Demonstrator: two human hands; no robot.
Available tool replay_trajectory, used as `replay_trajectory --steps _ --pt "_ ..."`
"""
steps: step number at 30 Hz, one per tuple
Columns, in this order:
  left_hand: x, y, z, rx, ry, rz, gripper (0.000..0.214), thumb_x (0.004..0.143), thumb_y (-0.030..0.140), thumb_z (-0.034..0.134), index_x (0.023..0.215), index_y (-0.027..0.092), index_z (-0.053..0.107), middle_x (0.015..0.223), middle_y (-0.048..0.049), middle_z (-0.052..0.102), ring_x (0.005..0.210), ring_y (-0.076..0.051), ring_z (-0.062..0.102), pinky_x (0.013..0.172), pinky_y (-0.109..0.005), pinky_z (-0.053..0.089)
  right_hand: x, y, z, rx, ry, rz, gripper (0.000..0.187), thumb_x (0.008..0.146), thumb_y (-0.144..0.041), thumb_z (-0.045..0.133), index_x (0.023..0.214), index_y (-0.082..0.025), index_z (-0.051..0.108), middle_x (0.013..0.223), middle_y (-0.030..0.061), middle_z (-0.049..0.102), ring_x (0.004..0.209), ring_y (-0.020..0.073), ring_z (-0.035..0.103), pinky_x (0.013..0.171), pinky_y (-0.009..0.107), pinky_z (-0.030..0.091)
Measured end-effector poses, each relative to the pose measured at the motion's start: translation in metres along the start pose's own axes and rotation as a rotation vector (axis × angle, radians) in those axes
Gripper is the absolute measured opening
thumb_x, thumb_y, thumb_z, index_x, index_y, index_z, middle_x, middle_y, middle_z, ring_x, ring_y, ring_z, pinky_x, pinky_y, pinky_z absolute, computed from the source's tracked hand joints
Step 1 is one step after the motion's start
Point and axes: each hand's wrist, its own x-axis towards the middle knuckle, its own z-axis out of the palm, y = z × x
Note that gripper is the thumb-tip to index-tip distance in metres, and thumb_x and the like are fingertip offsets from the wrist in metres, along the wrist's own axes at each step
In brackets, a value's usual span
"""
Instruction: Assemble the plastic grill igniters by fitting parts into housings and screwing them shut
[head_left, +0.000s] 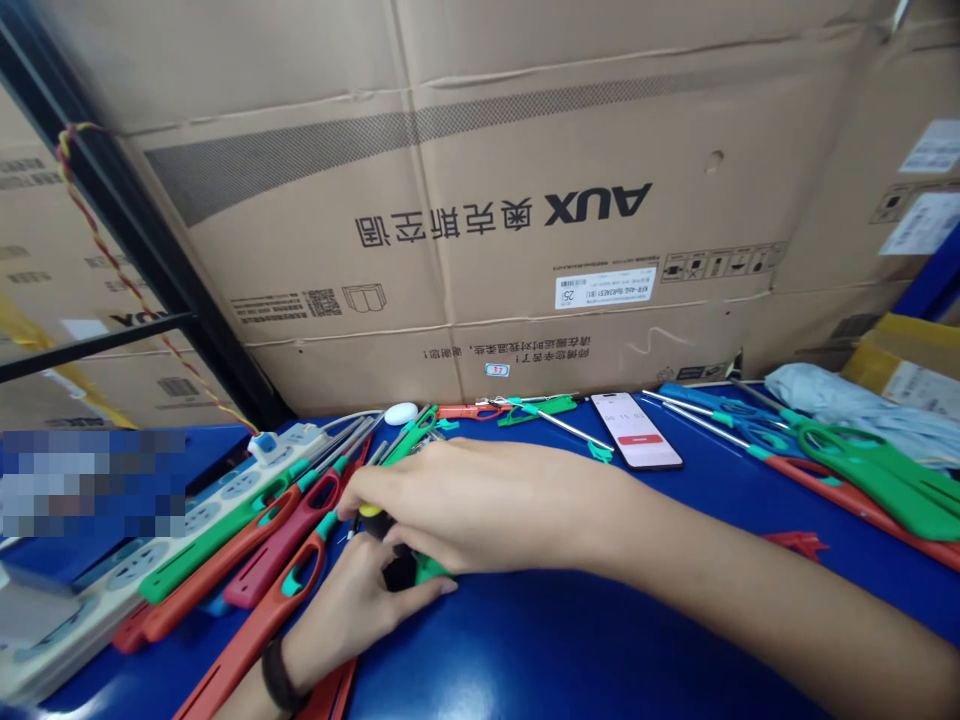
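You are holding a yellow-tipped black-and-green plastic part [397,572] with your right hand [465,500] and left hand [352,610], fingers closed around it, beside long red plastic utility lighters [255,620].

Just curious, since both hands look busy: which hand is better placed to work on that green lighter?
Probably the right hand: it lies on top, closed around a yellow-and-black tool just above the green lighter. The left hand sits below, apparently steadying the lighter.

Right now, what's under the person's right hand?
Under the right hand, a yellow-and-black handle and a green plastic piece peek out; the rest is covered.
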Motion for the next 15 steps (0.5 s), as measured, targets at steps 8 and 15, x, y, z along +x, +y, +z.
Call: replay_trajectory --steps 8,15 --pt "0.008 0.016 -0.012 -0.026 -0.094 0.050 0.031 0.077 0.043 0.068 0.104 0.028 0.070 0.087 -0.0009 0.073 0.090 -0.025 0.067 0.081 -0.035 0.055 0.027 0.007 -0.003 -0.124 0.051 -0.026 0.025 0.086 -0.034 0.058 0.075 -0.013 0.064 0.067 0.0071 0.066 0.056 0.0170 0.059 0.043 0.025 0.029" --pt "-0.001 0.008 -0.005 0.006 0.011 -0.073 0.043 0.072 0.048 0.069 0.107 0.023 0.066 0.095 -0.0036 0.073 0.088 -0.029 0.068 0.073 -0.038 0.058 0.034 -0.002 0.005 -0.125 0.081 -0.149 0.022 0.084 -0.030 0.058 0.075 -0.013 0.068 0.066 0.0088 0.066 0.064 0.0201 0.062 0.052 0.026 0.036"
